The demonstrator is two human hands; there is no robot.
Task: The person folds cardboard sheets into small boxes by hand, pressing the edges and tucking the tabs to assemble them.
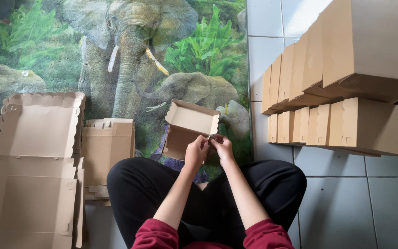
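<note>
A small brown cardboard box (187,127), partly folded with its lid flap up, rests on a mat in front of my crossed legs. My left hand (197,151) and my right hand (222,146) both pinch the box's near right corner, fingers closed on the cardboard edge. The two hands touch each other there. The inside of the box is bare.
Flat, unfolded brown box blanks (33,184) lie stacked at the left, with a smaller pile (106,152) beside them. Rows of finished folded boxes (346,83) stand stacked on the white tiled floor (337,203) at the right. The mat (129,55) shows an elephant picture.
</note>
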